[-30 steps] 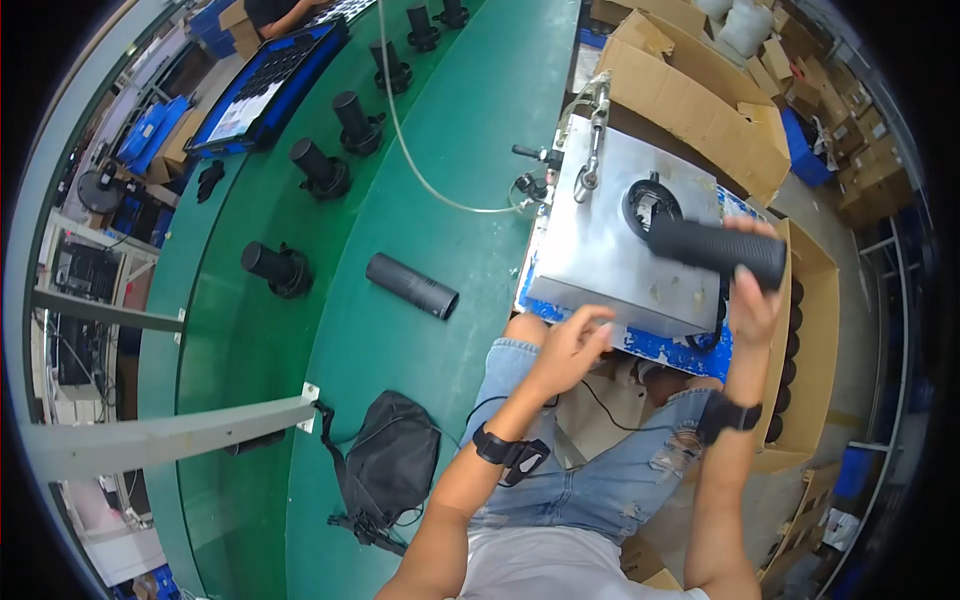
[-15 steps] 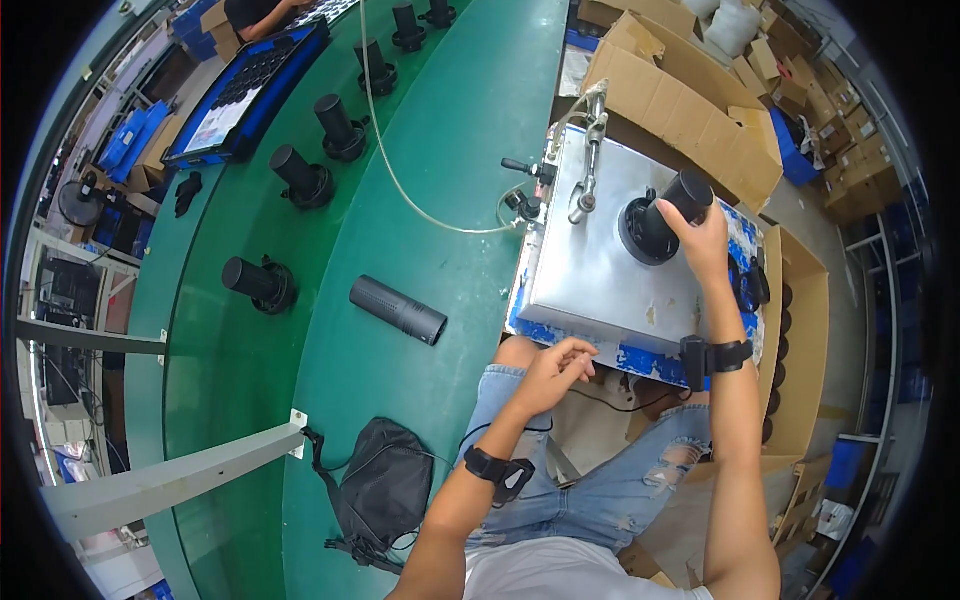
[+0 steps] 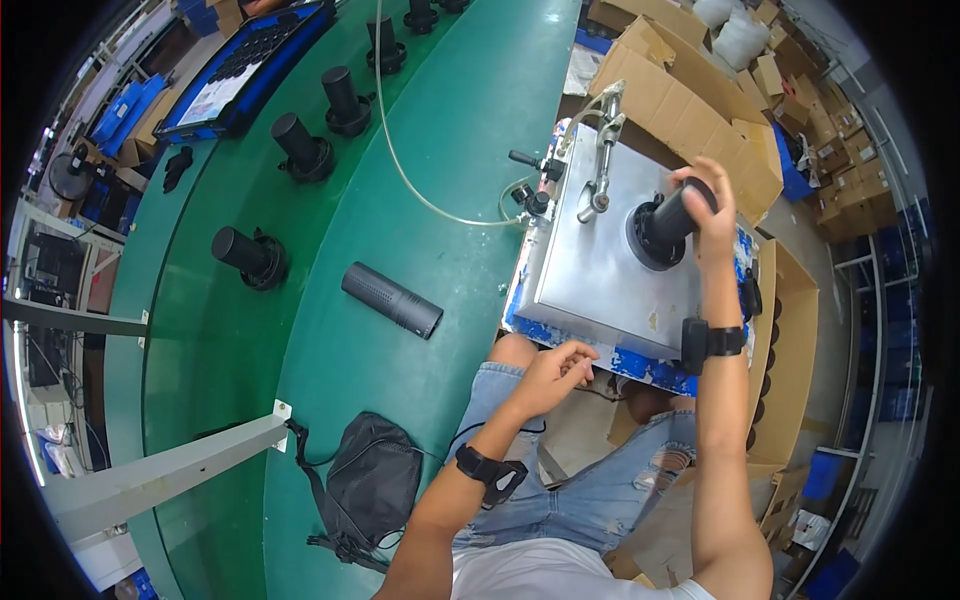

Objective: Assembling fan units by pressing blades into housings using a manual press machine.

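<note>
— Start with the big green table. Where does everything sit against the metal plate?

— The plate lies at the table's edge, just in front of the seated person's knees. Behind it stand open cardboard boxes. Out on the green, well away from the plate, several black tubes stand upright on bases, one of them here, and one loose black cylinder lies on its side between them and the plate. A black bag hangs off the table edge, nearer the person than the plate.

— And the piece being worked?

— A black tube sits tilted in a round black socket on the plate, beside a metal clamp lever at the plate's back edge. The right hand is wrapped over the tube's top end, fingers closed around it.

— The other hand?

— The left hand hovers at the plate's near edge, fingers loosely curled, holding nothing I can make out.

— How would you do it well?

— I'd judge the tube wants to go square into the socket, so bring it upright before pressing and push straight down from the top, not sideways. The free hand could steady the plate's near edge. Keep fingers clear of the clamp lever and the thin hose running to it.
</note>
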A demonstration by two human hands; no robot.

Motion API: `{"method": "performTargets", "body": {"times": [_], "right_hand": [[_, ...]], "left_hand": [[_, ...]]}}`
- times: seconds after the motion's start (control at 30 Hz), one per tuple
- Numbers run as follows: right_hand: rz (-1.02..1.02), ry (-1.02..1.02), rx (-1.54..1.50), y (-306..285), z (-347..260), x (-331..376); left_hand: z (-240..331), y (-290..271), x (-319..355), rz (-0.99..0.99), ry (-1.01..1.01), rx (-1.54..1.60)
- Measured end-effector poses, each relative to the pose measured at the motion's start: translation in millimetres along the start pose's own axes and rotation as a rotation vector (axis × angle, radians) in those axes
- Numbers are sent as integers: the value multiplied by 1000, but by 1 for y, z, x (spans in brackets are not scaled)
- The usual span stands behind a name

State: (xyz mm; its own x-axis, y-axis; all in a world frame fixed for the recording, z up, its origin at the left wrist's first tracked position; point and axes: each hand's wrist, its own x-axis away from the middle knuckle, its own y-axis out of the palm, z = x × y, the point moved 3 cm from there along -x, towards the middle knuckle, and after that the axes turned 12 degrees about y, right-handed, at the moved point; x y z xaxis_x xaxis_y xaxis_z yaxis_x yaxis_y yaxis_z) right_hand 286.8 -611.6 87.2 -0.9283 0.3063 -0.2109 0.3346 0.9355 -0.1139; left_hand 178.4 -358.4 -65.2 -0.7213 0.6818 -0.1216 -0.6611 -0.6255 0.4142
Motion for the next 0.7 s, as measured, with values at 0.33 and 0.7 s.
{"method": "performTargets", "body": {"times": [0.33,0.7], "right_hand": [[29,-75,-122,6,14,1],[93,-61,-142,1,25,5]], "left_hand": [[13,-1,-4,-35,-60,-106],[6,-1,2,-2,-54,21]]}}
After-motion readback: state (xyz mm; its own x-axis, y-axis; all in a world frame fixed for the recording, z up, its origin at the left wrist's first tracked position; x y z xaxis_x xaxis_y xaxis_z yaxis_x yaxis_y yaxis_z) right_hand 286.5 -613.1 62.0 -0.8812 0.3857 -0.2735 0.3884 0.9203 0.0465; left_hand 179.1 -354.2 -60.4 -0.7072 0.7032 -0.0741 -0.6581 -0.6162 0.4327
